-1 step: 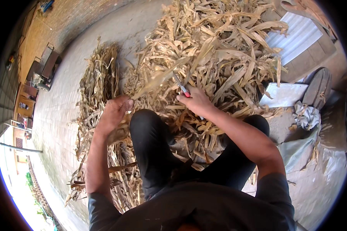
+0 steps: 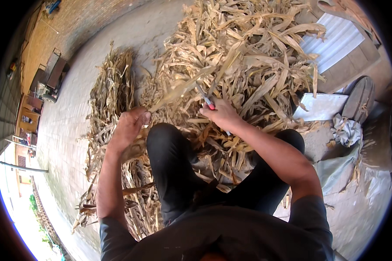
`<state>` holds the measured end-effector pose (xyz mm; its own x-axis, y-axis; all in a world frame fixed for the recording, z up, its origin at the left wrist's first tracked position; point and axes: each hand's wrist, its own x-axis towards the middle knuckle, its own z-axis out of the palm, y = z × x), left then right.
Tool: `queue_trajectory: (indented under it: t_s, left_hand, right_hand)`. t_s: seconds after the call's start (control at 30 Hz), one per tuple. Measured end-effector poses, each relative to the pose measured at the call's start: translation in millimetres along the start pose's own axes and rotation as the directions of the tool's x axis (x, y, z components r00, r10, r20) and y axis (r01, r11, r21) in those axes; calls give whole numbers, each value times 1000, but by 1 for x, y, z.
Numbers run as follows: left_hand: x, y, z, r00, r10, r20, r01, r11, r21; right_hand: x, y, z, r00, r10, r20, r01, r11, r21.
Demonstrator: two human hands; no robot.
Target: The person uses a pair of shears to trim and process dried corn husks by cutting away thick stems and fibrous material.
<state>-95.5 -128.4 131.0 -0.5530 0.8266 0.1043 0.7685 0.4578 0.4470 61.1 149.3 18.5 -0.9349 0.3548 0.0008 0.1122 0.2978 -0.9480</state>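
Note:
My left hand [image 2: 132, 126] is closed, pinching the near end of a long dry corn leaf [image 2: 172, 96] between thumb and fingers. The leaf stretches up to the right, toward the tool in my other hand. My right hand [image 2: 222, 114] grips a slim grey tool with a red section [image 2: 203, 94]. It points away from me and looks knife-like, but its exact kind is unclear. The hand covers its middle, and a thin pale end shows below the palm. Both hands are over a large heap of dry corn leaves [image 2: 252, 56], in front of my knees.
A long pile of darker dry stalks and leaves [image 2: 113, 82] lies along my left. Right of the heap are a corrugated sheet [image 2: 335, 41], a white board [image 2: 321, 107], a shoe sole [image 2: 359, 99] and a crumpled bag [image 2: 347, 130]. A small cart [image 2: 52, 76] stands far left.

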Motion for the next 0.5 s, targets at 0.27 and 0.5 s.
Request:
queue_trajectory:
  t_s: [0.27, 0.5]
  left_hand:
    - [8, -11, -2, 983, -128, -130, 148, 975, 165]
    - [27, 30, 7, 977, -74, -201, 112, 977, 183]
  right_hand:
    - [-5, 1, -1, 894, 273, 354, -400, 844, 358]
    - [-12, -18, 13, 996, -4, 91, -49, 814, 579]
